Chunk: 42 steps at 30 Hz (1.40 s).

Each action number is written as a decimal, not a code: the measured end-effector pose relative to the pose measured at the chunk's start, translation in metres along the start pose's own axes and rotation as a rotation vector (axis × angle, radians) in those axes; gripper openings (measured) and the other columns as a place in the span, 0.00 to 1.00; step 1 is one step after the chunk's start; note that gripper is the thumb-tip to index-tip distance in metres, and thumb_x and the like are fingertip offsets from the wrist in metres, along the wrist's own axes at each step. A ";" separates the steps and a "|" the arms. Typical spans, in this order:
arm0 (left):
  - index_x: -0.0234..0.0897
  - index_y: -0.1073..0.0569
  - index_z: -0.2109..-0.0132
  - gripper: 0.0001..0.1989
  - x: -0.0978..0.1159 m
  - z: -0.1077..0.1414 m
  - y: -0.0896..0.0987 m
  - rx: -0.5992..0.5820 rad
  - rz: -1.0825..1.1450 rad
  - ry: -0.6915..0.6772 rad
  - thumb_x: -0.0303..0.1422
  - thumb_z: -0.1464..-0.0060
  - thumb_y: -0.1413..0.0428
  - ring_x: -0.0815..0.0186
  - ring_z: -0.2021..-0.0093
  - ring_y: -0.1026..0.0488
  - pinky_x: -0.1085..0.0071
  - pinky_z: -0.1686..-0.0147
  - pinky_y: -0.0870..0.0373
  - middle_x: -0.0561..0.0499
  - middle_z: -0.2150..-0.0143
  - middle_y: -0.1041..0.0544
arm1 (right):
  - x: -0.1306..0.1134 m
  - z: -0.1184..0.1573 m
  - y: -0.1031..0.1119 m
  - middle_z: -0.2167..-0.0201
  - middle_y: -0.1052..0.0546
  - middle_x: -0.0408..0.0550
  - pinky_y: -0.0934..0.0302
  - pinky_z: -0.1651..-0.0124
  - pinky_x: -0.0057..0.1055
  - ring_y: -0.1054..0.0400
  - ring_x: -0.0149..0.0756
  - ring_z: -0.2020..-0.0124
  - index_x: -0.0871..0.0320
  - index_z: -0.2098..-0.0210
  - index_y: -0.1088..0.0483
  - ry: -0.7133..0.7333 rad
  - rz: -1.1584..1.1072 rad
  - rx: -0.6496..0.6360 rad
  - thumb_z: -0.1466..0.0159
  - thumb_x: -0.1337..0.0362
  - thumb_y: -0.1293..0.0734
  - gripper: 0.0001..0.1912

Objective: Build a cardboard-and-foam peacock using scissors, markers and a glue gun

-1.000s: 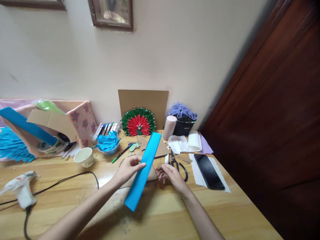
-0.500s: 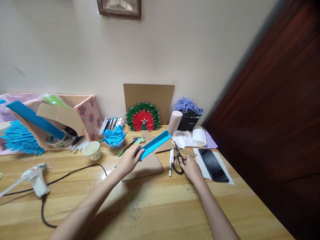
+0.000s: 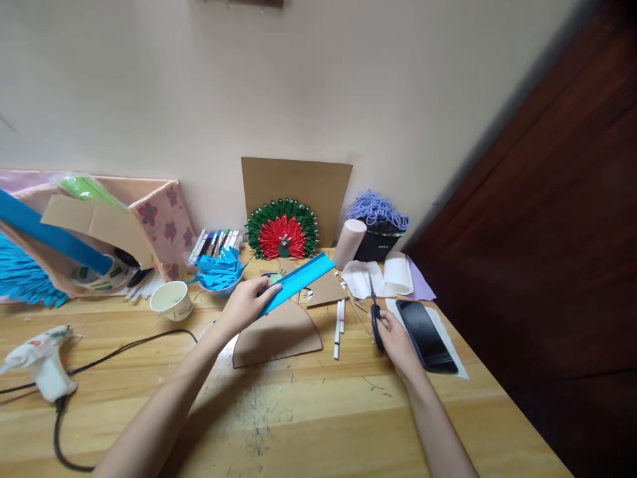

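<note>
My left hand [image 3: 247, 304] is closed on a folded blue paper strip [image 3: 303, 280], its thumb lying along the near end. The strip slants up to the right above a cardboard half-circle [image 3: 279, 335] with a dark outline. My right hand [image 3: 395, 340] grips black-handled scissors [image 3: 376, 317], blades pointing away from me. Two white markers [image 3: 339, 330] lie between the hands on the wooden table [image 3: 318, 425]. Beside the right hand, a dark phone [image 3: 426, 336] rests on white paper.
At the left are a glue gun [image 3: 47, 365] with its cord, a paper cup [image 3: 171, 301] and a bowl of blue paper pieces [image 3: 219, 272]. A green and red peacock craft [image 3: 283, 229] leans at the back by a pink roll [image 3: 350, 243]. A flowered box [image 3: 166, 226] stands back left.
My right hand has picked up the scissors, which have turned so the blades point away. The left hand with the blue strip has shifted slightly, and the whole view has swung a little.
</note>
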<state>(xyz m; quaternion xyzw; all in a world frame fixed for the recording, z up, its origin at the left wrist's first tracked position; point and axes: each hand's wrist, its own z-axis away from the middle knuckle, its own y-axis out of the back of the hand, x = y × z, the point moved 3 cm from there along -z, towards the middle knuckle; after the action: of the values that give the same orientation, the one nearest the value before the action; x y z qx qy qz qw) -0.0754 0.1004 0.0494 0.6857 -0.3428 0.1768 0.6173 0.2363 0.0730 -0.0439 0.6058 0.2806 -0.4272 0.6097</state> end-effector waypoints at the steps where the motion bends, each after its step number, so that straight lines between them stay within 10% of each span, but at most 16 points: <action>1: 0.36 0.42 0.78 0.21 -0.001 0.000 0.000 0.007 -0.015 -0.007 0.46 0.44 0.54 0.69 0.76 0.39 0.74 0.75 0.49 0.56 0.80 0.39 | -0.006 0.005 -0.004 0.77 0.36 0.41 0.38 0.70 0.32 0.36 0.34 0.77 0.55 0.66 0.42 0.026 -0.090 -0.073 0.42 0.41 0.46 0.23; 4: 0.36 0.40 0.77 0.20 -0.003 -0.001 0.000 0.030 -0.052 -0.011 0.45 0.43 0.54 0.69 0.76 0.38 0.73 0.74 0.49 0.55 0.79 0.37 | -0.027 0.032 -0.030 0.77 0.39 0.39 0.37 0.71 0.33 0.42 0.29 0.80 0.55 0.63 0.41 0.090 -0.614 -0.565 0.49 0.30 0.47 0.35; 8: 0.36 0.39 0.76 0.20 -0.002 0.001 -0.005 0.023 -0.073 -0.012 0.45 0.43 0.55 0.69 0.75 0.38 0.74 0.74 0.49 0.55 0.78 0.37 | -0.045 0.066 -0.061 0.72 0.38 0.42 0.37 0.65 0.35 0.39 0.29 0.76 0.57 0.60 0.40 0.095 -0.571 -0.887 0.49 0.32 0.46 0.36; 42: 0.35 0.38 0.76 0.22 -0.006 0.005 -0.037 -0.351 0.186 -0.036 0.50 0.47 0.53 0.72 0.77 0.46 0.74 0.78 0.51 0.57 0.79 0.44 | -0.049 0.081 -0.099 0.85 0.41 0.33 0.47 0.87 0.20 0.49 0.22 0.88 0.56 0.70 0.42 -0.021 -0.403 -0.467 0.45 0.41 0.38 0.24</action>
<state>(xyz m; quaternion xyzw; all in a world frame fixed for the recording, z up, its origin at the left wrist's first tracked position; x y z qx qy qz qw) -0.0551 0.0972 0.0179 0.5358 -0.4415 0.1582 0.7022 0.1134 0.0122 -0.0429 0.3769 0.4793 -0.4700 0.6382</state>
